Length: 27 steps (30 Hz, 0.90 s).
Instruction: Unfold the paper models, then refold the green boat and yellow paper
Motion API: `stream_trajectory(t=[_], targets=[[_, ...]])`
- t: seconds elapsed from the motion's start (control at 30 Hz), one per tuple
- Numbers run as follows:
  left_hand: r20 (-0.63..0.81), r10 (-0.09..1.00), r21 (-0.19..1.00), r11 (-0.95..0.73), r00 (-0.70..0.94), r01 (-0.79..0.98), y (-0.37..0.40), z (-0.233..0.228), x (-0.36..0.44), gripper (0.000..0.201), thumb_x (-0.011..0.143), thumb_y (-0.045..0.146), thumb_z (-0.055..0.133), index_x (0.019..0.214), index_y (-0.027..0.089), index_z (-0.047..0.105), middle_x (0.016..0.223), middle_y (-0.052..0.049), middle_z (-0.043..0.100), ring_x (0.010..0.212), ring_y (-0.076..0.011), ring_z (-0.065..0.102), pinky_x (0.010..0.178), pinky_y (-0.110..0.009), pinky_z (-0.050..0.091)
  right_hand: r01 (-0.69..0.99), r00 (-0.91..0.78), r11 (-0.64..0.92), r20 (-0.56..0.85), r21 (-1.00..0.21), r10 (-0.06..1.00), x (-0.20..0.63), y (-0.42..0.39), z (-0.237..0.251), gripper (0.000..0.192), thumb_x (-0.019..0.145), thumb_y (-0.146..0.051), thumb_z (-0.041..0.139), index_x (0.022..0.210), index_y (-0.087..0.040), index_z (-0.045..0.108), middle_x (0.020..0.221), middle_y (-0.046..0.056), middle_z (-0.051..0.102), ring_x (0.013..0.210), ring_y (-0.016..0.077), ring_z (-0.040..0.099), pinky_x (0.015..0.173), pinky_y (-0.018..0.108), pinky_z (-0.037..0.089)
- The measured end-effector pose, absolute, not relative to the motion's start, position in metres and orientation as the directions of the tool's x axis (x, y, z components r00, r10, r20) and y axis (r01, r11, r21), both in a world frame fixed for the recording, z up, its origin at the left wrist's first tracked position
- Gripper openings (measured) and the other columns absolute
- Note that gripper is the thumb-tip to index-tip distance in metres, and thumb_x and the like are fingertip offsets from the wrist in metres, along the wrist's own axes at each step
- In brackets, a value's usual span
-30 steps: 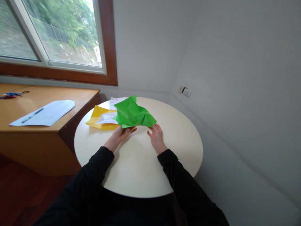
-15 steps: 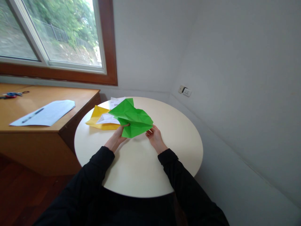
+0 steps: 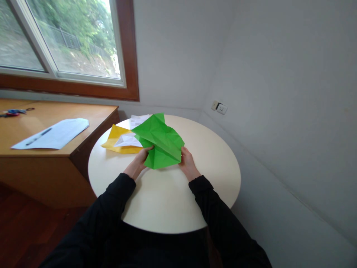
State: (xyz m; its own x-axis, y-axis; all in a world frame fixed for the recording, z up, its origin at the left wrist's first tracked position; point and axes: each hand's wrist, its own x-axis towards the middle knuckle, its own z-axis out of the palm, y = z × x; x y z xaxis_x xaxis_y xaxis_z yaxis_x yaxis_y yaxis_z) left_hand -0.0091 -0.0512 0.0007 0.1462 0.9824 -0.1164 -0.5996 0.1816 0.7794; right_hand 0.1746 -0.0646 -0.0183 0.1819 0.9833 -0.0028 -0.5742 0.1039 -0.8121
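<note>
A creased sheet of green paper [image 3: 163, 143] is held up over the round white table [image 3: 167, 201], tilted so that its folded surface faces me. My left hand [image 3: 141, 159] grips its lower left part, thumb on top and the other fingers hidden behind. At the right edge, my right hand [image 3: 187, 160] pinches the paper, with most of its fingertips out of sight underneath. Just left of the green sheet lies a folded yellow paper [image 3: 115, 138], and a white folded paper [image 3: 126, 140] rests on it.
More white paper [image 3: 138, 120] lies at the table's far edge. On the left, a wooden desk [image 3: 103, 116] holds a white sheet [image 3: 65, 132] with a pen [image 3: 39, 136] on it, plus scissors [image 3: 13, 111]. A wall socket [image 3: 222, 108] sits beyond the table.
The green paper has opened out and turned more toward me, its near edge lower. My right hand has shifted slightly right and closed on its right edge. My left hand has barely moved.
</note>
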Motion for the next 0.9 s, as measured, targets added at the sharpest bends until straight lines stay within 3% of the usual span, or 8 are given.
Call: stream_trajectory(t=[0.33,0.43,0.63,0.9], targets=[[-0.235,0.96,0.795,0.278,0.149,-0.539,-0.053,0.01,-0.011,0.021,0.075,0.011,0.056,0.095,0.01,0.062,0.084,-0.013,0.071,0.082,-0.0296,0.067,0.077,-0.045,0.054,-0.586,0.276,0.172,0.005,-0.792,0.961,0.194,-0.056,-0.018,0.006,0.078,-0.028,0.057,0.079,-0.023,0.055,0.076,-0.003,0.066,0.065,0.0124,0.061,0.057,0.025,0.05],[-0.206,0.976,0.826,0.215,0.078,-0.521,-0.052,0.009,-0.009,0.019,0.076,0.011,0.056,0.094,0.012,0.062,0.084,-0.012,0.07,0.08,-0.0264,0.067,0.076,-0.041,0.054,-0.597,0.322,0.207,0.005,-0.775,0.947,0.2,-0.055,-0.017,0.002,0.08,-0.024,0.054,0.08,-0.023,0.055,0.076,-0.003,0.067,0.067,0.012,0.062,0.059,0.025,0.051],[-0.088,0.982,0.906,0.01,-0.165,-0.423,-0.043,0.002,-0.012,0.013,0.075,0.012,0.06,0.087,0.017,0.061,0.081,-0.004,0.067,0.065,-0.0145,0.061,0.064,-0.028,0.052,-0.609,0.437,0.319,0.028,-0.726,0.899,0.214,-0.053,-0.013,0.012,0.087,-0.02,0.044,0.085,-0.023,0.056,0.089,0.0,0.069,0.084,0.0109,0.065,0.077,0.029,0.053],[0.003,0.975,0.946,-0.075,-0.224,-0.316,-0.04,-0.001,-0.015,0.013,0.069,0.016,0.066,0.082,0.014,0.064,0.074,-0.004,0.067,0.062,-0.0152,0.059,0.058,-0.027,0.049,-0.627,0.516,0.352,-0.033,-0.695,0.856,0.223,-0.049,-0.017,0.02,0.091,-0.015,0.037,0.086,-0.021,0.056,0.09,0.001,0.07,0.085,0.0088,0.065,0.085,0.028,0.052]])
